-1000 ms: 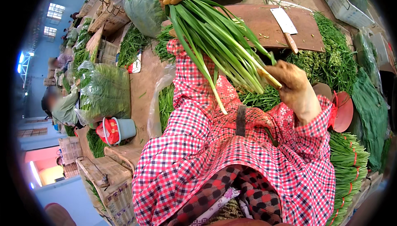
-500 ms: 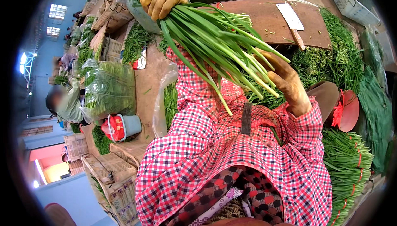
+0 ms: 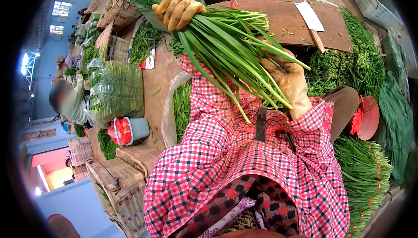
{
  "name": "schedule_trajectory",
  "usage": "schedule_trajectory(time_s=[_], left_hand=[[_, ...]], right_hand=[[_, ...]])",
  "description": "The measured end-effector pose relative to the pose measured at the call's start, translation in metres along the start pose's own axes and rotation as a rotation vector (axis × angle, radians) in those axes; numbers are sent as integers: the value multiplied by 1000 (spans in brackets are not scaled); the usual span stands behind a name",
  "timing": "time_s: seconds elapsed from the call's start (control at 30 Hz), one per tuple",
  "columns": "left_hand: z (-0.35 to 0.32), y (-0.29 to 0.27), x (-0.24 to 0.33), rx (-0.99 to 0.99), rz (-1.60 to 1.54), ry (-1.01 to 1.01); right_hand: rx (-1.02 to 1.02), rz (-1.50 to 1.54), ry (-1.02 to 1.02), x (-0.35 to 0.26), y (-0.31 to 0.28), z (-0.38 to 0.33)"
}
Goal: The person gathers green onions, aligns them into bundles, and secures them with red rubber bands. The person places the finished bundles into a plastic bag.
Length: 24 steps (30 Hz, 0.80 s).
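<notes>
My gloved left hand (image 3: 178, 12) is wrapped round the leafy end of a bunch of garlic chives (image 3: 222, 48), holding it aloft above my lap. The pale stem ends fan down to the right. My gloved right hand (image 3: 292, 81) is among these stems, fingers curled round some, its fingertips partly hidden behind leaves. Behind the bunch, more chives with their cut ends (image 3: 259, 19) rest on a brown board (image 3: 283, 14). A cleaver (image 3: 309, 18) with a wooden handle lies on that board.
Loose trimmings (image 3: 363, 55) are heaped right of the board. Tied chives (image 3: 361, 172) lie at my right, near a red round-topped object (image 3: 370, 116). To the left stand a blue-grey bucket (image 3: 139, 131), a plastic-wrapped chive bale (image 3: 117, 90) and crates (image 3: 122, 194). A person (image 3: 74, 103) sits further left.
My left hand and the bunch have shifted slightly right and down. My right hand has moved left into the stems, its fingers now curled in among them.
</notes>
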State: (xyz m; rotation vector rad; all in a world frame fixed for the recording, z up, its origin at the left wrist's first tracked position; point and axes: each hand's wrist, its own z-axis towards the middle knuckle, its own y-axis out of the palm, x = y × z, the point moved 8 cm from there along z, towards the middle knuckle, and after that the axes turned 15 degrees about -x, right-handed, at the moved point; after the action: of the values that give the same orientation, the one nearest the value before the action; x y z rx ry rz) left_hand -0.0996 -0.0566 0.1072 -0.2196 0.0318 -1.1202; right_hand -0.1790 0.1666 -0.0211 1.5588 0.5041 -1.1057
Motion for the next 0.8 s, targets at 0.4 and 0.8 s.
schedule_trajectory(time_s=[0.4,0.8], left_hand=[[-30,-12,12,25,82,-226],[-16,0,45,103,150,-198]], right_hand=[[27,-41,-80,9,-32,0],[91,-900,312,-5,-140,-67]])
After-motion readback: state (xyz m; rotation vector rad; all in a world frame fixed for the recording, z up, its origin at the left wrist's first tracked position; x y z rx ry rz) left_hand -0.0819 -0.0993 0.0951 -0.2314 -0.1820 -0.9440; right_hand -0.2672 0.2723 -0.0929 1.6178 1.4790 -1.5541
